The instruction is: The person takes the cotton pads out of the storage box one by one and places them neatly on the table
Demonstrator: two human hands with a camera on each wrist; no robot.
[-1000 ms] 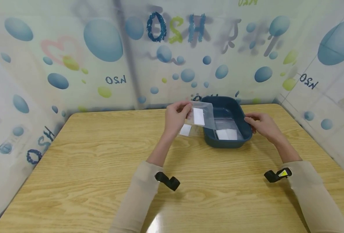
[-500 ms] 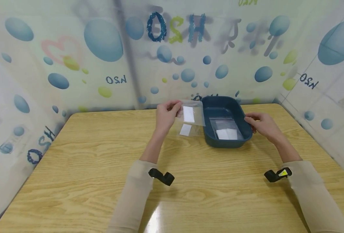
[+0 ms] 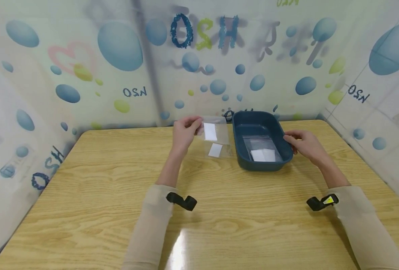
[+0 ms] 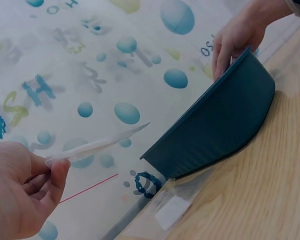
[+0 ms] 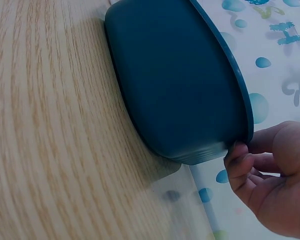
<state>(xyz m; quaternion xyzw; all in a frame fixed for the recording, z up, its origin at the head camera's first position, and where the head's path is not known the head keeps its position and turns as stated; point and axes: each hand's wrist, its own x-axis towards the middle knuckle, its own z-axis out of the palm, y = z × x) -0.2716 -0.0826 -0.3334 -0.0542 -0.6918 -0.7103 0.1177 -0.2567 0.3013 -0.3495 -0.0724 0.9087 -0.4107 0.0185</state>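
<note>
– Held what with the left hand (image 3: 184, 133)?
– Held a clear bag (image 3: 221, 130) with a white piece (image 3: 210, 131) inside. Pinched it at the left edge between thumb and fingers.
– Held it up, or laid it down?
– Held it up in the air, just left of the blue bin (image 3: 263, 166) and not touching it. Hid a bit of a second clear bag (image 3: 225, 151) from the head view.
– Saw that second bag where?
– Saw it lying on the wooden table (image 3: 118, 187), near the bin, also with a white bit (image 3: 215, 150) in it.
– Did what with the right hand (image 3: 304, 144)?
– Gripped the bin by its right edge, with curled fingers and thumb.
– Saw anything in the bin?
– Saw more clear bags (image 3: 261, 144) with white bits (image 3: 268, 155), down at the near end. Could not tell how many because of the overlap.
– Wore what?
– Wore long pale sleeves (image 3: 152, 221), with a small black gadget (image 3: 182, 202) on each wrist.
</note>
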